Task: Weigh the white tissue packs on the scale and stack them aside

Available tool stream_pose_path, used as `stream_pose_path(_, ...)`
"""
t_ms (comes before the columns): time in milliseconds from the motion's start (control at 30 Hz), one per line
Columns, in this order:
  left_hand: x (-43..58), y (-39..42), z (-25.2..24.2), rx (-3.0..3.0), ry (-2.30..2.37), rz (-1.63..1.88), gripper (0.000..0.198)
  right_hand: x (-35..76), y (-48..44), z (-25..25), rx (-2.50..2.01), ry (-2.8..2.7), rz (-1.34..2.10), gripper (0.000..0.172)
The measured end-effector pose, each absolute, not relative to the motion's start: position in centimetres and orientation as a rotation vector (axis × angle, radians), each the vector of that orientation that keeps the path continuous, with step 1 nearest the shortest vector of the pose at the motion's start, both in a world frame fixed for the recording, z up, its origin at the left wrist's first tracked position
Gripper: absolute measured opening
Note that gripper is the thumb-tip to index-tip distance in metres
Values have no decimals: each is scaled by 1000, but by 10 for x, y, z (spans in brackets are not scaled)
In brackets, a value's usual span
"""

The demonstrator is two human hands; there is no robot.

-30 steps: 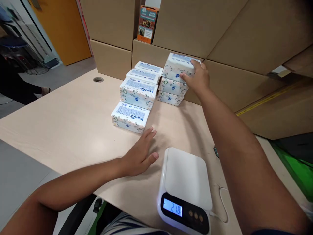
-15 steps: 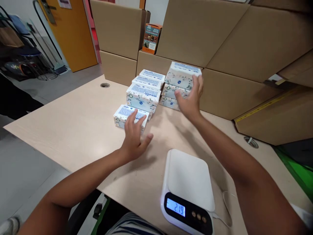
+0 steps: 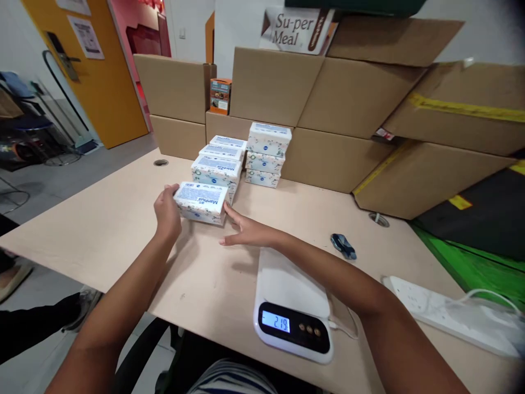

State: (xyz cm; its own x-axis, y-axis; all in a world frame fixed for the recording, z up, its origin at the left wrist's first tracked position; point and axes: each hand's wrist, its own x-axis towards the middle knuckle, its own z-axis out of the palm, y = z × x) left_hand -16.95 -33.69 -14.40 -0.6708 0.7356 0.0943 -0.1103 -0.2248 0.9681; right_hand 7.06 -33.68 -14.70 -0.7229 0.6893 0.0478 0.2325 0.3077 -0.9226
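Observation:
A white floral pack of tissues [image 3: 200, 201] is at the near end of the left row, its printed top facing up. My left hand [image 3: 167, 212] grips its left end, fingers behind and thumb on the upper edge. At the pack's right end is my right hand [image 3: 246, 229], fingertips by the corner and thumb held apart below. I cannot tell whether the pack is fully resting on the table. Behind it, several more tissue packs [image 3: 217, 171] form a row. A stack of tissue packs [image 3: 268, 143] stands to the right of that row.
A white scale [image 3: 293, 328] reading 2.19 sits at the near side, partly under my right forearm. A small dark blue object [image 3: 343, 246] and a white power strip [image 3: 435, 312] lie to the right. Cardboard boxes [image 3: 340, 96] wall off the table's back. Another person's leg [image 3: 41, 325] shows at left.
My right hand has come away from the top of the right stack and down to the near pack. My left hand has moved to that pack's left end and closed on it. The view has shifted.

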Motion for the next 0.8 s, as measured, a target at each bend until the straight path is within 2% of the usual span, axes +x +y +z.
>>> stream_pose_path(100, -154, -363, -133, 954, 1196, 2030, 46, 109, -371, -116, -845, -2214, 1211, 123)
stream_pose_path(233, -121, -404, -140, 1186, 900, 1914, 52, 171, -438, -100, -915, -2161, 895, 97)
stream_pose_path(367, -88, -436, -163, 1331, 772, 1644, 49, 220, -503, -129, -1096, -1990, 691, 82)
stream_pose_path(467, -60, -447, -173, 1345, 847, 1382, 34, 246, -531, -162, -1211, -1873, 527, 66)
stream_pose_path(533, -38, -447, -170, 1248, 951, 1261, 24, 257, -532, -177, -1308, -1803, 462, 72)
stream_pose_path(700, 9, -425, -149, 1189, 1158, 1295, 21, 264, -499, -179, -1396, -1616, 536, 130)
stream_pose_path(800, 22, -417, -151, 1248, 1115, 1326, 28, 256, -480, -173, -1264, -1541, 712, 150)
